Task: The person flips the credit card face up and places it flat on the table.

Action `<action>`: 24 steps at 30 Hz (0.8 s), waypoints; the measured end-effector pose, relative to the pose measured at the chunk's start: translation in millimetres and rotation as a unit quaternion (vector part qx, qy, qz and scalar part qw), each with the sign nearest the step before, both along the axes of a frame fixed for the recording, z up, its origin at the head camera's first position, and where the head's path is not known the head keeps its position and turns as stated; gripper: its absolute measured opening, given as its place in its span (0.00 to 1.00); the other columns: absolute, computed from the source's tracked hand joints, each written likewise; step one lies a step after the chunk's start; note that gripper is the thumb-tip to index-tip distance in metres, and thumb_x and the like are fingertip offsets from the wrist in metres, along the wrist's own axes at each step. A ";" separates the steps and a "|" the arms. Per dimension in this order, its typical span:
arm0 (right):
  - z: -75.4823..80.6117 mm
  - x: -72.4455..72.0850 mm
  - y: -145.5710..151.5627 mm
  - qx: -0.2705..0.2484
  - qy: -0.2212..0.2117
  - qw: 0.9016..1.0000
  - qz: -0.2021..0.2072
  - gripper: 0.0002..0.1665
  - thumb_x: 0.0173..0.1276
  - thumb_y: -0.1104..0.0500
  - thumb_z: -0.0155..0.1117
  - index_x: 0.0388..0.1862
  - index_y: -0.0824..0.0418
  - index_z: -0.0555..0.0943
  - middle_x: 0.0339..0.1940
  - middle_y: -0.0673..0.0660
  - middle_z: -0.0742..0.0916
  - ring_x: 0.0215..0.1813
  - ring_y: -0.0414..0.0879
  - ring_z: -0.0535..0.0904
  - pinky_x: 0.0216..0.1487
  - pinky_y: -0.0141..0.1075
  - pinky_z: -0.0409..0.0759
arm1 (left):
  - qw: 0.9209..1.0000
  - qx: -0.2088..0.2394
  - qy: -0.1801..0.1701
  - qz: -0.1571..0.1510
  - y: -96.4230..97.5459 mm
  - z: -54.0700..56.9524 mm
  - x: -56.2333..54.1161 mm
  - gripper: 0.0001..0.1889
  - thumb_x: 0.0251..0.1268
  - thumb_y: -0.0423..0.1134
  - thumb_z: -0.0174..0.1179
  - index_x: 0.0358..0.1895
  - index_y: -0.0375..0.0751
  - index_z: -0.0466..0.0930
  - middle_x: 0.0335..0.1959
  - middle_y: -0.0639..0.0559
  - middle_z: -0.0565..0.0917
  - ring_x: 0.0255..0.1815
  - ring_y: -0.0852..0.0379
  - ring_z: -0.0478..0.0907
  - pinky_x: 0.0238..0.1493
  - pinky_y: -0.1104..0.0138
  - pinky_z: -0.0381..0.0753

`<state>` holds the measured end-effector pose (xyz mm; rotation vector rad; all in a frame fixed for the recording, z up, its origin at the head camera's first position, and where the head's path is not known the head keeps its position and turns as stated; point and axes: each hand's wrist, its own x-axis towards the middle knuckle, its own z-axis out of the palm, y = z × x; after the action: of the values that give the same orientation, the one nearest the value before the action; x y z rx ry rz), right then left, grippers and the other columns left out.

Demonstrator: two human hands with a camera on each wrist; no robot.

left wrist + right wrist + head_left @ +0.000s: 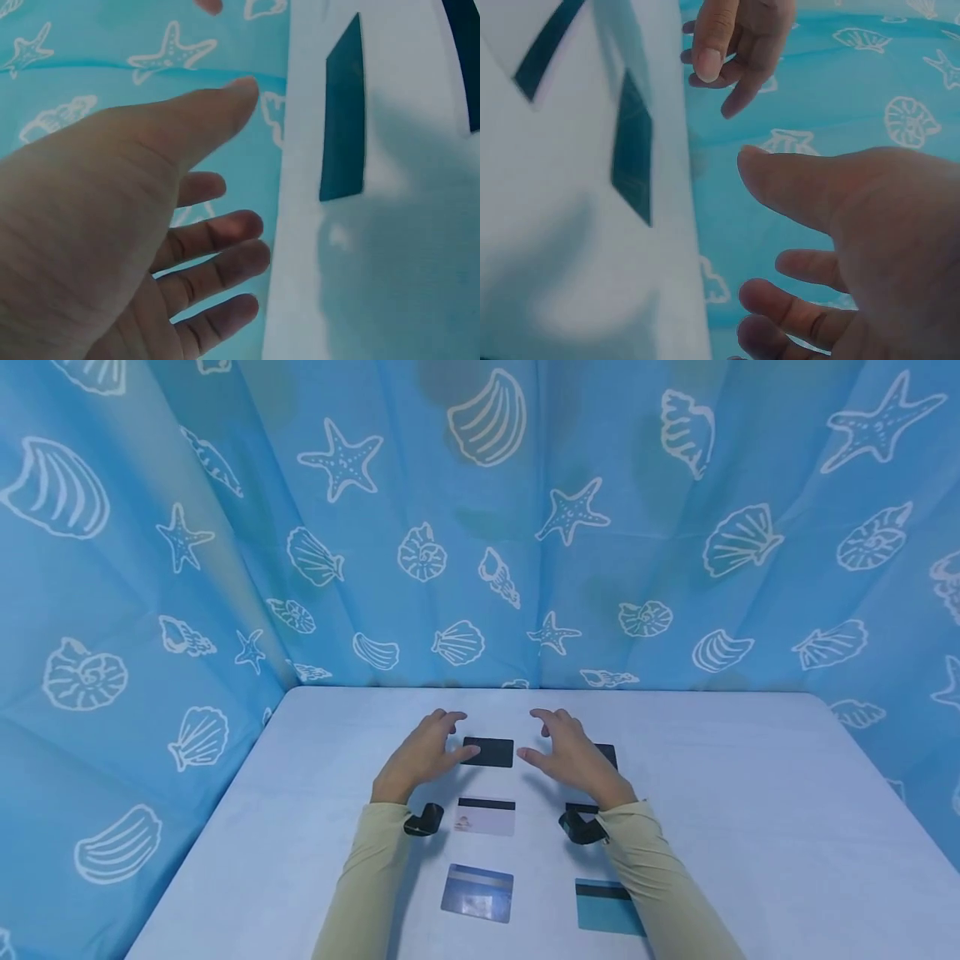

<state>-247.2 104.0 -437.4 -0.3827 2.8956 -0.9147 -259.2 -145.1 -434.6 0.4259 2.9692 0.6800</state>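
Observation:
My left hand (426, 748) hovers above the table beside a black card (491, 752), its thumb overlapping that card's left end in the head view. Across from it, my right hand (567, 749) is held over another dark card (607, 755), hiding most of it. Both hands are empty, with fingers apart and the palms facing each other. Nearer to me lies a pale card with a black stripe (486, 817), and below that a blue card (477, 893). A teal card (609, 907) sits partly under my right forearm. The right wrist hides most of another black-striped card (581, 807).
The cards lie in two columns on a white-covered table (750, 793). A blue curtain with shell and starfish prints (480, 527) hangs along the back and left. Black wrist cameras (425, 820) sit at both cuffs.

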 end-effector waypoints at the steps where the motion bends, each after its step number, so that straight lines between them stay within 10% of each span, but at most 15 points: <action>1: -1.7 -0.6 -0.7 0.000 -0.008 1.000 0.000 0.44 0.72 0.45 0.69 0.80 0.58 0.64 0.59 0.63 0.80 0.59 0.56 0.75 0.60 0.54 0.81 | 1.000 0.001 -0.005 0.002 -0.3 -1.2 -0.3 0.35 0.70 0.54 0.67 0.74 0.41 0.70 0.61 0.42 0.80 0.61 0.48 0.79 0.65 0.53 0.80; 24: -28.9 -9.9 -17.1 -0.014 -0.047 0.999 -0.013 0.40 0.69 0.49 0.73 0.76 0.59 0.71 0.41 0.57 0.80 0.38 0.47 0.75 0.39 0.38 0.74 | 0.997 0.011 -0.073 0.022 -3.7 -22.6 -6.6 0.33 0.69 0.51 0.68 0.73 0.44 0.72 0.59 0.44 0.78 0.60 0.49 0.76 0.67 0.52 0.78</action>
<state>-257.1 87.0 -466.3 -0.2960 2.8130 -0.9508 -265.8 -148.8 -457.2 0.3002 2.8436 0.7147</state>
